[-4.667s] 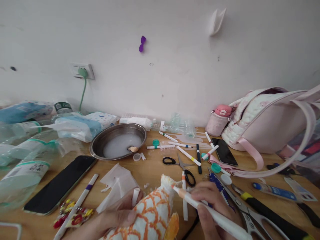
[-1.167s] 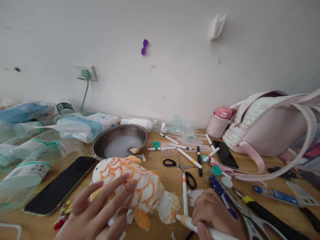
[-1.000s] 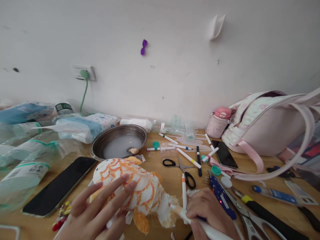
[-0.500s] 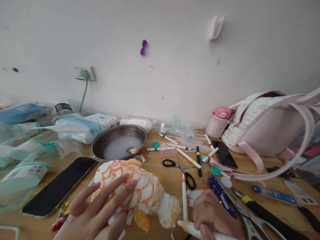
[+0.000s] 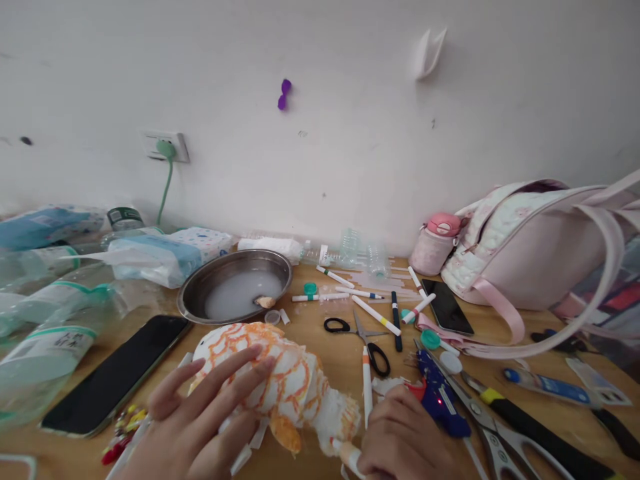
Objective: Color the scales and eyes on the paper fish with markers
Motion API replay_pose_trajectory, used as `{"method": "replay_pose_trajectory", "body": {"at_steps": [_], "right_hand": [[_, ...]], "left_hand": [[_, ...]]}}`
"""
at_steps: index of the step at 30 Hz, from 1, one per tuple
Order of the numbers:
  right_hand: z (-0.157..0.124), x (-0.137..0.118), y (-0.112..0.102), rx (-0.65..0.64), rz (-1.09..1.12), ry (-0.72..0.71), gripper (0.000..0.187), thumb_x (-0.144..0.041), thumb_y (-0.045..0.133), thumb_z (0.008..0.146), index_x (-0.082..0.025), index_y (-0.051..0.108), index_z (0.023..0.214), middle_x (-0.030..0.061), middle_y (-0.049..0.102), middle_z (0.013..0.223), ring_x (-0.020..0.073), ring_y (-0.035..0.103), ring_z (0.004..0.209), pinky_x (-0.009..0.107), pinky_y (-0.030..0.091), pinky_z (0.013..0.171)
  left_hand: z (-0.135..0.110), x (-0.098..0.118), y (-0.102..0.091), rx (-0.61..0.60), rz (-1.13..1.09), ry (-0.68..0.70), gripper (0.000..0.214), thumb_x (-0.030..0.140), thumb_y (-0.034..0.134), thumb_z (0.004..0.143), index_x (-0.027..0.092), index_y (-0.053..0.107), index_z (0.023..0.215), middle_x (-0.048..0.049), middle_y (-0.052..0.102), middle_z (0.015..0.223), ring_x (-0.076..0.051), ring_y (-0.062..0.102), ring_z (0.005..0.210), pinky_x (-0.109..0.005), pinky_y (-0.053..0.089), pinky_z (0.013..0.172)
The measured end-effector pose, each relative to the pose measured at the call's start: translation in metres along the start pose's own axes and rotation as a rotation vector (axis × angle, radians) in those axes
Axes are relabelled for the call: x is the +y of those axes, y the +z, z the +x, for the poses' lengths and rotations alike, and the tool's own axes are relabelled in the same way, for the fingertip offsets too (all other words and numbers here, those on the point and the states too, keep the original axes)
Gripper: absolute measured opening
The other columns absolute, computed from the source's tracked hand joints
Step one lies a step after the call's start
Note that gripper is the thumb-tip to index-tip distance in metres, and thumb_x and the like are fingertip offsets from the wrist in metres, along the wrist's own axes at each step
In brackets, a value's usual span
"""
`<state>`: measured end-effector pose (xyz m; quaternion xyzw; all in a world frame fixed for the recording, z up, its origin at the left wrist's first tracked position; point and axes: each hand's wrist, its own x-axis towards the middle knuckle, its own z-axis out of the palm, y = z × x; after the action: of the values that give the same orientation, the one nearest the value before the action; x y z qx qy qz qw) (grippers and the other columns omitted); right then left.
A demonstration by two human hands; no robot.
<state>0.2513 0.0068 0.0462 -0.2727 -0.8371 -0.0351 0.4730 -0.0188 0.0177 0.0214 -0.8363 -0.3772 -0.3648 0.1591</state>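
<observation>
The left hand (image 5: 200,413) lies flat on the paper fish (image 5: 295,383), a white, hand-made body covered with an orange net pattern. Its grip is wide: the fingers are spread and pressed on the fish's back, closing on nothing. The fish lies on the desk (image 5: 330,350) at the near edge, head toward the steel bowl (image 5: 200,297) and frayed tail toward the right hand (image 5: 405,443). Under the fish lie white paper strips, partly hidden by the left hand.

The right hand's grip is closed around an orange-tipped marker (image 5: 347,455), whose tip touches the lower edge of the tail. Most of the marker's barrel is hidden by the hand and cut off by the frame.

Just beyond the right hand a blue glue gun (image 5: 437,397) lies with a small red light showing, and a white marker with an orange band (image 5: 367,380) lies between it and the fish. Black-handled scissors (image 5: 365,333) lie farther back. A dark smartphone (image 5: 115,373) lies left of the fish, near the left hand. The bowl holds cloudy white liquid. At the right rear a pink bag (image 5: 540,247) rests on its side, with a second phone (image 5: 447,305) just in front of it.
</observation>
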Motion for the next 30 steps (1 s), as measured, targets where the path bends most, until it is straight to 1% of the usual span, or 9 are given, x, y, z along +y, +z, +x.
{"method": "replay_pose_trajectory", "body": {"at_steps": [4, 8, 13, 17, 21, 25, 28, 29, 30], "right_hand": [[0.0, 0.001, -0.003, -0.034, -0.017, 0.016, 0.02, -0.004, 0.04, 0.08, -0.022, 0.045, 0.073, -0.0067, 0.054, 0.052, 0.0075, 0.054, 0.049, 0.023, 0.045, 0.058], [-0.001, 0.004, -0.008, 0.032, -0.01, 0.032, 0.019, -0.007, 0.042, 0.085, -0.022, 0.045, 0.074, -0.0076, 0.054, 0.051, 0.0071, 0.056, 0.048, 0.022, 0.045, 0.054], [-0.004, 0.012, -0.014, -0.145, 0.124, -0.057, 0.014, -0.011, 0.044, 0.09, -0.021, 0.049, 0.083, -0.0062, 0.063, 0.058, 0.0081, 0.062, 0.053, 0.024, 0.05, 0.058], [-0.008, 0.009, -0.009, -0.037, 0.007, 0.077, 0.012, -0.01, 0.048, 0.085, -0.021, 0.047, 0.085, -0.0044, 0.062, 0.061, 0.0098, 0.057, 0.057, 0.024, 0.047, 0.056], [-0.012, 0.009, -0.009, -0.089, 0.001, 0.019, 0.015, -0.009, 0.043, 0.086, -0.022, 0.044, 0.078, -0.0066, 0.055, 0.055, 0.0077, 0.053, 0.052, 0.023, 0.044, 0.056], [-0.014, 0.01, -0.011, -0.075, 0.05, 0.078, 0.013, -0.012, 0.044, 0.09, -0.021, 0.048, 0.083, -0.0046, 0.058, 0.061, 0.0091, 0.056, 0.059, 0.024, 0.046, 0.058], [-0.012, 0.006, -0.011, 0.008, 0.111, 0.133, 0.02, -0.018, 0.038, 0.098, -0.022, 0.047, 0.08, -0.0052, 0.058, 0.06, 0.0085, 0.055, 0.057, 0.025, 0.045, 0.061], [-0.011, 0.005, -0.011, 0.115, 0.152, 0.193, 0.028, -0.024, 0.033, 0.101, -0.022, 0.046, 0.077, -0.0052, 0.056, 0.058, 0.0086, 0.054, 0.056, 0.025, 0.044, 0.059], [-0.011, 0.004, -0.011, 0.087, 0.22, 0.199, 0.034, -0.033, 0.03, 0.104, -0.022, 0.047, 0.076, -0.0048, 0.057, 0.059, 0.009, 0.054, 0.056, 0.024, 0.045, 0.058]], "left_hand": [[0.003, 0.001, 0.003, -0.006, -0.017, -0.08, 0.015, 0.023, 0.058, 0.092, 0.028, 0.066, 0.08, 0.0007, 0.078, 0.116, -0.019, 0.065, 0.116, -0.038, 0.023, 0.117], [0.003, 0.002, 0.003, -0.009, -0.034, -0.094, 0.011, 0.022, 0.061, 0.09, 0.027, 0.068, 0.083, 0.0004, 0.078, 0.116, -0.019, 0.065, 0.116, -0.036, 0.021, 0.118], [0.004, -0.006, -0.001, -0.012, 0.005, -0.03, 0.018, 0.011, 0.058, 0.086, 0.027, 0.066, 0.082, -0.0008, 0.077, 0.118, -0.018, 0.064, 0.118, -0.035, 0.02, 0.118], [0.009, -0.016, -0.008, -0.123, 0.169, 0.256, 0.015, 0.014, 0.061, 0.084, 0.027, 0.066, 0.09, -0.0017, 0.079, 0.115, -0.02, 0.069, 0.11, -0.036, 0.016, 0.119], [0.013, -0.017, -0.009, -0.098, 0.165, 0.234, 0.019, 0.011, 0.054, 0.086, 0.027, 0.063, 0.092, -0.0008, 0.08, 0.112, -0.021, 0.071, 0.106, -0.037, 0.031, 0.107], [0.014, -0.016, -0.005, -0.079, 0.116, 0.192, 0.016, 0.013, 0.06, 0.085, 0.027, 0.062, 0.093, -0.0004, 0.081, 0.108, -0.02, 0.073, 0.105, -0.036, 0.038, 0.098], [0.019, -0.014, -0.004, -0.056, 0.108, 0.157, 0.013, 0.02, 0.06, 0.086, 0.028, 0.061, 0.096, -0.0013, 0.079, 0.111, -0.022, 0.072, 0.109, -0.039, 0.041, 0.101], [0.023, -0.012, -0.004, -0.051, 0.107, 0.14, 0.011, 0.024, 0.061, 0.086, 0.028, 0.061, 0.097, -0.0019, 0.079, 0.113, -0.024, 0.07, 0.112, -0.042, 0.042, 0.103], [0.027, -0.01, -0.005, -0.049, 0.105, 0.123, 0.01, 0.029, 0.062, 0.086, 0.029, 0.061, 0.097, -0.0026, 0.078, 0.116, -0.026, 0.069, 0.115, -0.044, 0.043, 0.104]]}}
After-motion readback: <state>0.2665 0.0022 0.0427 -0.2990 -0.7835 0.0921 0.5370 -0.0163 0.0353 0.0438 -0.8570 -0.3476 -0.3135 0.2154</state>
